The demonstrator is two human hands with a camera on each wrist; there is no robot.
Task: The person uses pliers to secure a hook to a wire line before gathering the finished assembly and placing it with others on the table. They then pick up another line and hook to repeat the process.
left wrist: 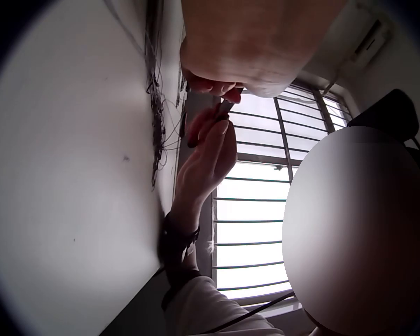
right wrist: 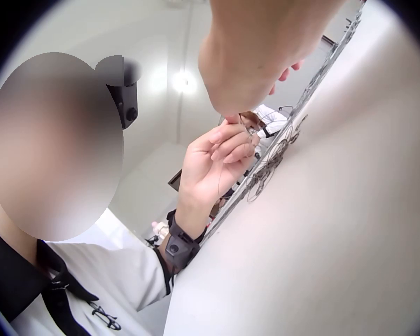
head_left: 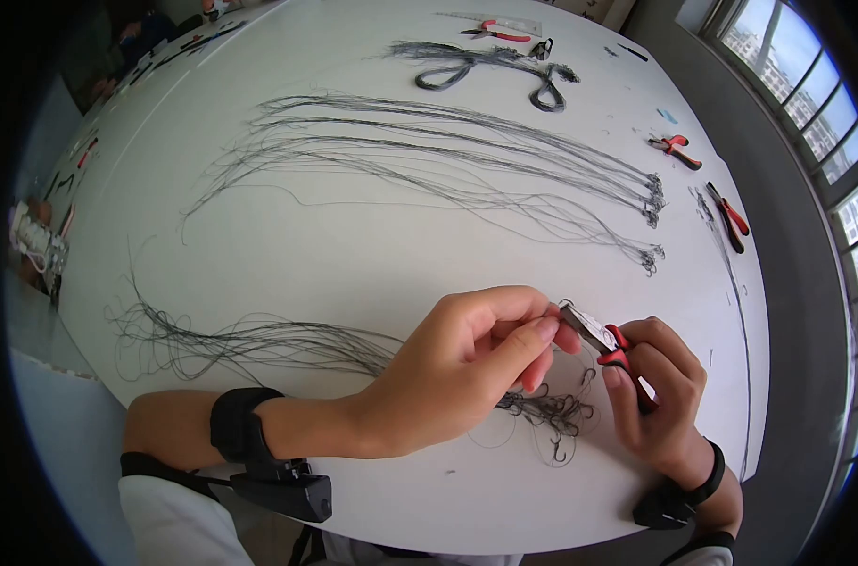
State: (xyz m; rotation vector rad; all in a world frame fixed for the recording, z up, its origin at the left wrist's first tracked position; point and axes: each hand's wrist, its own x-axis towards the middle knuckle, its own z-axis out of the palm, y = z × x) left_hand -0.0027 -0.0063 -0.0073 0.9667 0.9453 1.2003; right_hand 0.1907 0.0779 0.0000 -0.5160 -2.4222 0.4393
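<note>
To the left of our left hand, a loose bundle of fine dark lines (head_left: 250,338) lies on the white table (head_left: 354,509) and runs beneath that hand. The lines look light and springy, apt to tangle, so we would best lift one alone, close to its hook.

Our left hand (head_left: 467,373) closes thumb and fingertips in a pinch at a small hook (head_left: 568,303); exactly how much they cover is hidden. The hook sits between those fingertips and the plier tips, and seems stiff but slippery and sharp, better taken by the shank than the point. Just below, on the table, a cluster of hooks (head_left: 563,413) lies jumbled, likely to snag.

Our right hand (head_left: 660,387) curls its fingers round the red handles of the pliers (head_left: 591,330), firm enough to bear a squeeze; whether the jaws bite the hook, we cannot tell. To its right, farther off, rest spare pliers (head_left: 736,219).
</note>
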